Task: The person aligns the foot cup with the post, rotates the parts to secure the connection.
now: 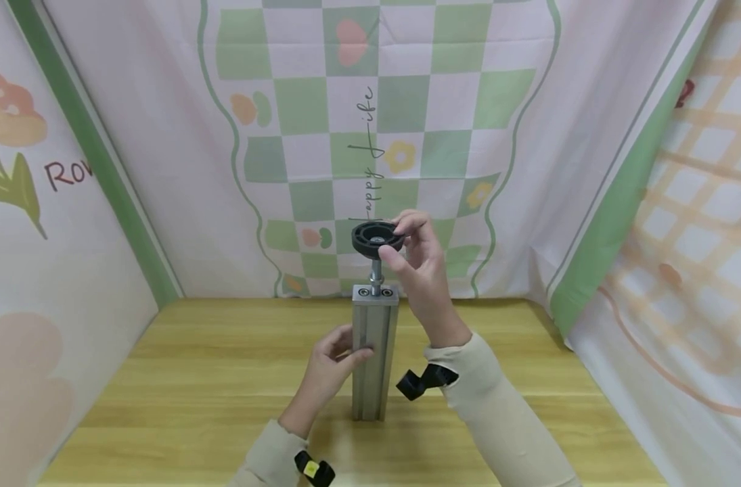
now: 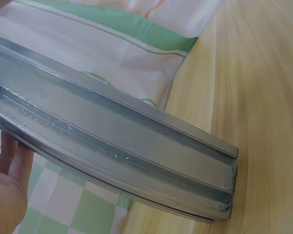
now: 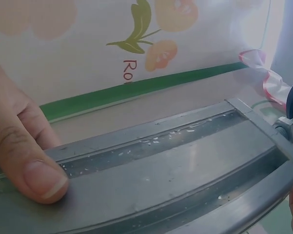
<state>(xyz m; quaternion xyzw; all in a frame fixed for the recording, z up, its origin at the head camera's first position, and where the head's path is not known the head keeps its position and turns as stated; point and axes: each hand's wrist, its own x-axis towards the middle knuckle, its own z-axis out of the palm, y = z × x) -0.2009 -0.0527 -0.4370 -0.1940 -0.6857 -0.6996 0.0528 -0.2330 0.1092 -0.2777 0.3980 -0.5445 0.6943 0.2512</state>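
An aluminium profile [image 1: 370, 358] stands upright on the table, tilted very slightly. On its top end plate [image 1: 375, 295] a threaded rod with nuts [image 1: 376, 274] carries a black round leveling foot [image 1: 365, 249], dished side up. My right hand [image 1: 423, 264] pinches that foot at its right rim, thumb in front and fingers behind. Lower down, my left hand [image 1: 327, 368] grips the profile from the left, its thumb [image 3: 46, 180] lying on the front face. In the left wrist view the profile's lower end [image 2: 224, 195] meets the wood, and left fingers [image 2: 19, 165] reach behind it.
A wood-grain table [image 1: 224, 379] lies under the profile. Behind it hangs a curtain [image 1: 303, 101] with a green checker print, and printed cloth [image 1: 35, 270] also closes off both sides. Black wrist mounts [image 1: 428, 382] sit on both sleeves. Small pale flecks lie in the profile's grooves.
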